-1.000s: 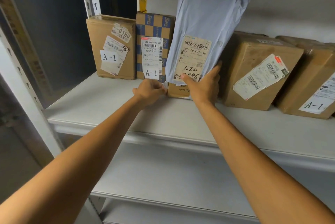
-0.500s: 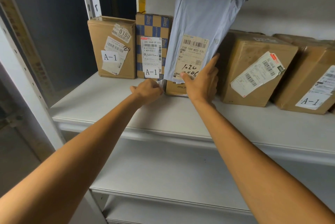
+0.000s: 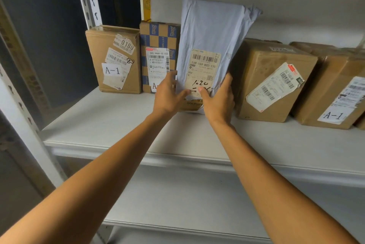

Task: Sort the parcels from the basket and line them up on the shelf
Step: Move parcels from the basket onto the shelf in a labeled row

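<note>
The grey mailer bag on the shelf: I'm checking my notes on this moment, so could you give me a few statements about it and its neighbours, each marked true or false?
1. The left hand and the right hand both grip the grey mailer bag near its lower end. True.
2. The bag lies flat on the shelf. False: it stands upright, taller than the boxes beside it.
3. A blue-and-brown checkered box stands directly left of the bag. True.
4. The brown box at the far left has no labels. False: it carries several, one reading A-1.
</note>
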The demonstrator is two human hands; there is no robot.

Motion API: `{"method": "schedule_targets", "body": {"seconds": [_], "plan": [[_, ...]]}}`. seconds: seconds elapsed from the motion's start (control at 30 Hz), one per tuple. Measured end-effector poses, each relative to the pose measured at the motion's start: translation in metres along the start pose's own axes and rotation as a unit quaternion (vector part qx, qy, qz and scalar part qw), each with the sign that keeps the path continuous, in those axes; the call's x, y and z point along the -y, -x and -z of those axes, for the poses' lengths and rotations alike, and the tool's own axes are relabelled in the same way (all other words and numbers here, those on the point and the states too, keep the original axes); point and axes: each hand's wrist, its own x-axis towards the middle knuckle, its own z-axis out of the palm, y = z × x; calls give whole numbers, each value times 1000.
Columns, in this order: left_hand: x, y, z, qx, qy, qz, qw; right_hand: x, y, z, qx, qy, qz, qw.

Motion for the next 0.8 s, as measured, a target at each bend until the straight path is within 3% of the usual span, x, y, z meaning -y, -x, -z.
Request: {"method": "schedule_targets", "body": {"seconds": [0.2,0.43,0.63,0.8], "plan": [[-2,-3,-2,6,-13,28,1000,0,-4,4,29,5,-9,1000],[-27,33,9,60,3,33,998,-9,8,40,128,-52,-31,990],[-62,79,2,58,-112,27,992,-27,11,104,236,-46,-47,969],[-109,113,-23,129,-181,-7,975,-43,11,168,281,-28,-20,959]]}}
